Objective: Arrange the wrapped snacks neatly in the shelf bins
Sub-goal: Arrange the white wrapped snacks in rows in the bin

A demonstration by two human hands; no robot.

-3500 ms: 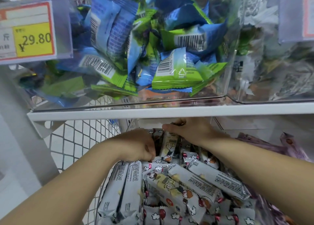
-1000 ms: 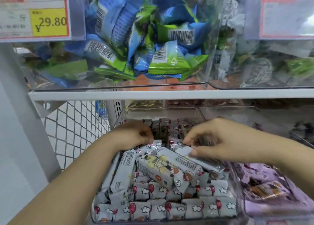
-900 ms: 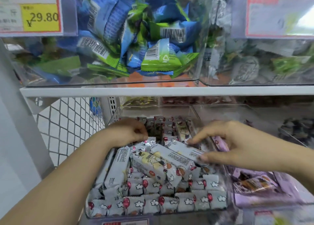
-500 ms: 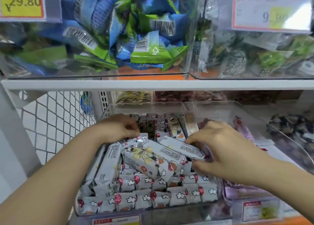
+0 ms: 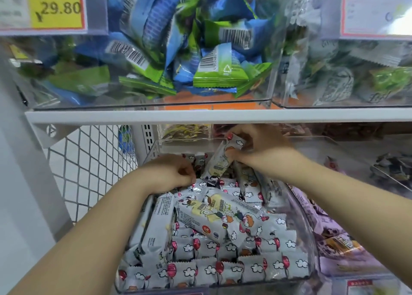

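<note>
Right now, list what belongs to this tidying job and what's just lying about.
In the job: white snack bar pinched by the right hand; left hand; clear bin; rows of white bars.
Lying about: blue-green packets above; price tag; purple snacks beside.

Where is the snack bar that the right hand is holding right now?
In the head view, the snack bar sits near centre, pinched by the right hand and tilted above the back of the clear bin, right of the left hand.

White wrapped bar [image 5: 219, 161] tilted steeply over packed clear bin [image 5: 308, 245].
</note>
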